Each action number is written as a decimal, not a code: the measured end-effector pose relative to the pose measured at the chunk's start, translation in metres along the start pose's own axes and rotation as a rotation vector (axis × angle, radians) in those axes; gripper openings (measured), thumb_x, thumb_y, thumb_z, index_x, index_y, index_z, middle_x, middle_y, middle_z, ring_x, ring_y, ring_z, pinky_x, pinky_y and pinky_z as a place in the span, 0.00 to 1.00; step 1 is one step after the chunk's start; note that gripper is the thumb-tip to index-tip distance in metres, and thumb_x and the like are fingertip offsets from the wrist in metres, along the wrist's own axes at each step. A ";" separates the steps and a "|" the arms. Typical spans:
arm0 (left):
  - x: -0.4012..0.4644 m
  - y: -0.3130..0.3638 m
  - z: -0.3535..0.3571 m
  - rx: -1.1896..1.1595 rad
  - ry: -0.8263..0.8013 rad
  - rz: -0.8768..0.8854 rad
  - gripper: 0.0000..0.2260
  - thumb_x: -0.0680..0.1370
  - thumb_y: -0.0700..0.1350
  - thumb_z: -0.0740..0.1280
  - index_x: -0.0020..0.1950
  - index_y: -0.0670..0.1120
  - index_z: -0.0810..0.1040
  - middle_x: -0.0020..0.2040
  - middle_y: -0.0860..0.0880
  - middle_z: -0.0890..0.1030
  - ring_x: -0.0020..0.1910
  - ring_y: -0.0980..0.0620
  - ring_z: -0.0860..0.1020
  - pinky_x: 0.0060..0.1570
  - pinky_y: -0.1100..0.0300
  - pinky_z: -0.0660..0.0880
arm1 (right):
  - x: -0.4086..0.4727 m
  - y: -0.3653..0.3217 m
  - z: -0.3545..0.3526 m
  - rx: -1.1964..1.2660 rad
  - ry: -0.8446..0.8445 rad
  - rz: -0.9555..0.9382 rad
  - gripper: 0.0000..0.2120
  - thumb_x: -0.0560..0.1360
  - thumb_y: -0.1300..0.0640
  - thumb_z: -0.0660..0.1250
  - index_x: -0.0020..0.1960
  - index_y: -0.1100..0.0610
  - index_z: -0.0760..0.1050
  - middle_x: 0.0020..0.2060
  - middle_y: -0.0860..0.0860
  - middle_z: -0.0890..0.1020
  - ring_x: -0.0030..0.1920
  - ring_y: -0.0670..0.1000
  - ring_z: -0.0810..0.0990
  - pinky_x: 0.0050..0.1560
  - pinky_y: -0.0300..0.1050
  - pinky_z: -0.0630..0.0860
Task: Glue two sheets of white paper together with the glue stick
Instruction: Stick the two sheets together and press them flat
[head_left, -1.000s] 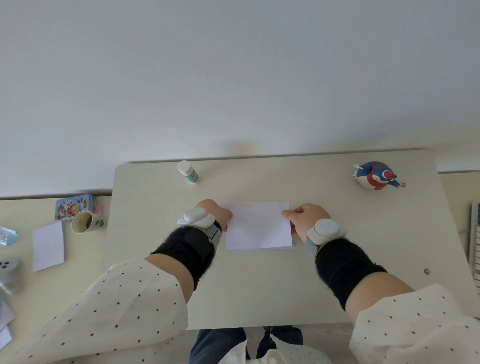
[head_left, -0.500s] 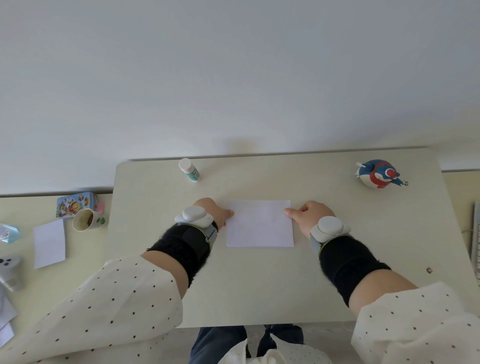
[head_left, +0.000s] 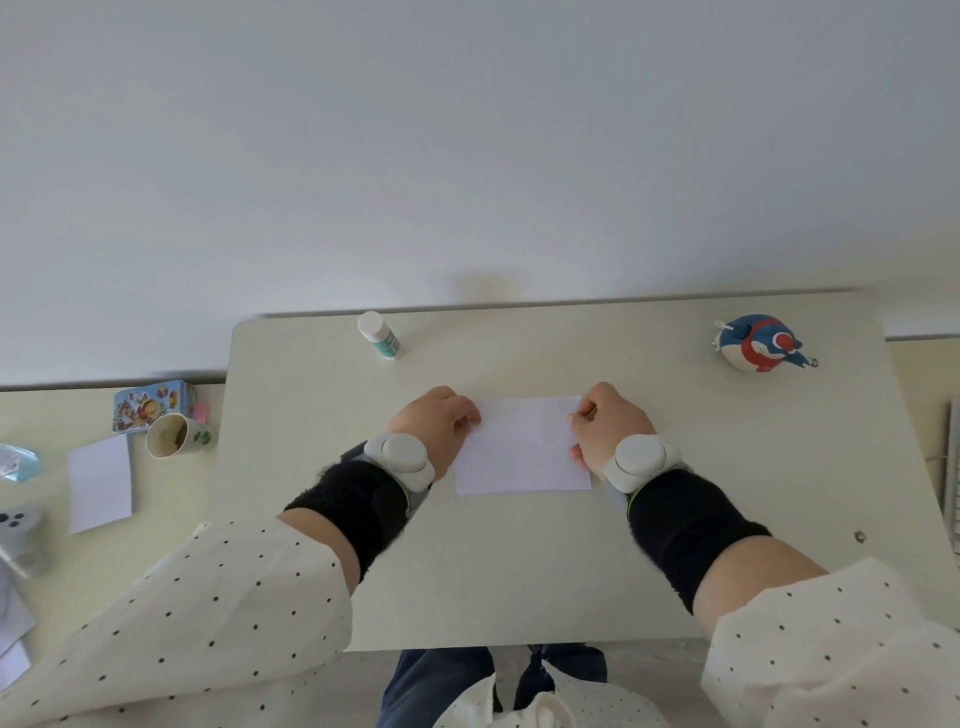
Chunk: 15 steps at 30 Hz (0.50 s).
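Note:
The white paper (head_left: 522, 447) lies flat in the middle of the pale table (head_left: 519, 571); I cannot tell whether it is one sheet or two stacked. My left hand (head_left: 434, 428) sits at its left edge with curled fingers pinching the far left corner. At the right edge, my right hand (head_left: 608, 431) pinches the paper near the far right corner with thumb and fingertips. The glue stick (head_left: 379, 335), white-capped with a green label, stands apart at the back of the table, left of the paper.
A blue, red and white toy (head_left: 761, 343) sits at the table's back right. On the lower surface to the left are a paper cup (head_left: 174, 436), a colourful tin (head_left: 150, 402) and another white sheet (head_left: 100, 483). A wall rises behind the table.
Both hands have slid a little along the paper's side edges toward its far corners. The paper stays flat in the same place.

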<state>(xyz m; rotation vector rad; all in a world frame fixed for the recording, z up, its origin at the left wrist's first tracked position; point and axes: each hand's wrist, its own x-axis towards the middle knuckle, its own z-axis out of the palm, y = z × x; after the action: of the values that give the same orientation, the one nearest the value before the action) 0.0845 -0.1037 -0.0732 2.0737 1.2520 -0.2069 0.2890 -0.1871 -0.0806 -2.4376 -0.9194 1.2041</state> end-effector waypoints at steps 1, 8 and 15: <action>-0.001 -0.002 -0.001 -0.029 -0.016 -0.004 0.09 0.77 0.41 0.65 0.56 0.47 0.79 0.54 0.49 0.75 0.48 0.50 0.76 0.49 0.66 0.68 | -0.001 -0.001 0.002 0.035 0.003 -0.003 0.04 0.77 0.59 0.57 0.44 0.53 0.66 0.37 0.50 0.77 0.32 0.53 0.83 0.38 0.49 0.80; -0.003 -0.008 -0.004 0.042 -0.114 0.064 0.18 0.73 0.45 0.72 0.62 0.48 0.75 0.59 0.50 0.72 0.54 0.50 0.74 0.57 0.59 0.70 | -0.001 -0.010 0.001 -0.026 -0.024 -0.005 0.05 0.75 0.62 0.56 0.50 0.58 0.68 0.43 0.58 0.79 0.42 0.62 0.82 0.45 0.56 0.80; -0.010 -0.024 -0.005 0.277 -0.052 0.149 0.27 0.70 0.58 0.71 0.67 0.61 0.69 0.66 0.58 0.68 0.66 0.50 0.61 0.64 0.57 0.59 | 0.000 -0.010 0.002 -0.126 -0.017 -0.022 0.06 0.76 0.62 0.56 0.52 0.58 0.68 0.44 0.59 0.81 0.43 0.61 0.82 0.47 0.54 0.78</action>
<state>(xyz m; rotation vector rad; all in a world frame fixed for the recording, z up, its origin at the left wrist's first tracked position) 0.0586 -0.1002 -0.0761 2.3704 1.0812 -0.3825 0.2831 -0.1798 -0.0768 -2.5107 -1.0546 1.1952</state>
